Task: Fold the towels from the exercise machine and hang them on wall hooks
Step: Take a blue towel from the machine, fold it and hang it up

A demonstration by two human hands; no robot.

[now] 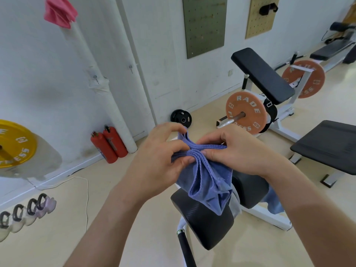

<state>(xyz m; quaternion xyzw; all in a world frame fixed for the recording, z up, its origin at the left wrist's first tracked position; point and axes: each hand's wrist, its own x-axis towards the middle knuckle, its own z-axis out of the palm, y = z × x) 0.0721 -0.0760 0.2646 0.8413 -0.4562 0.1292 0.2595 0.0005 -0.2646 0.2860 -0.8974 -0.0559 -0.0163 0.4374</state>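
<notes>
My left hand (163, 151) and right hand (237, 149) each pinch the stacked hems of the towel (208, 182), which hangs above the machine's pad (204, 224). I'd worry the layers slip apart if either pinch loosens, undoing the fold

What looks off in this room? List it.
The wall pipe's white wrapping is torn and bunched partway up. A blue towel hangs crumpled off the right side of the machine, unfolded.
</notes>
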